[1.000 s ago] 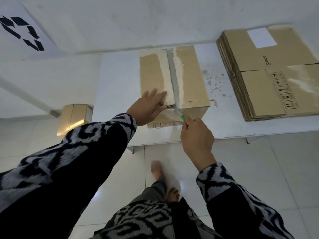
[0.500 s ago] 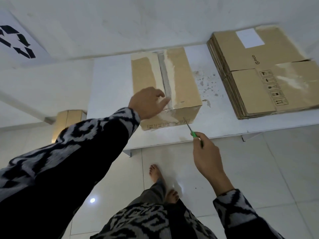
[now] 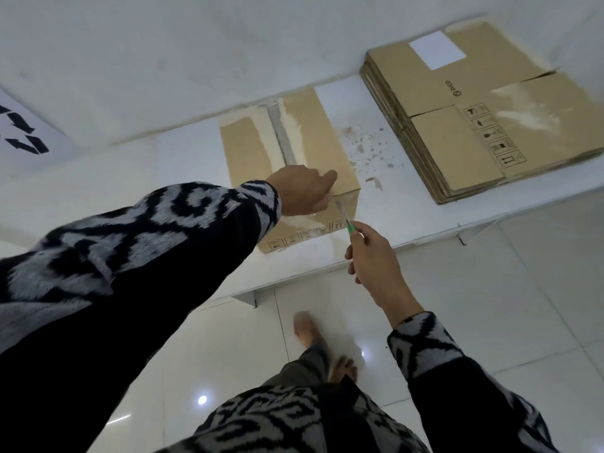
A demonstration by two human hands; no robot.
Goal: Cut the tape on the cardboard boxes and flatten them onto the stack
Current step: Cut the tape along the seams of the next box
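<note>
Since half a second ago the right hand (image 3: pixel 371 256) has lifted its green-handled cutter (image 3: pixel 343 217) back to the box's near face. The flattened stack (image 3: pixel 474 106) lies well right. The box (image 3: pixel 294 148) under the curled left hand (image 3: pixel 302 190) stands unflattened, seam tape running away. The gripped blade points up-left.

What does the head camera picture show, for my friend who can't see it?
A person's left hand rests on the near edge of a taped cardboard box on a white table, while the right hand holds a green-handled cutter by the box's front. A stack of flattened boxes lies to the right.
</note>
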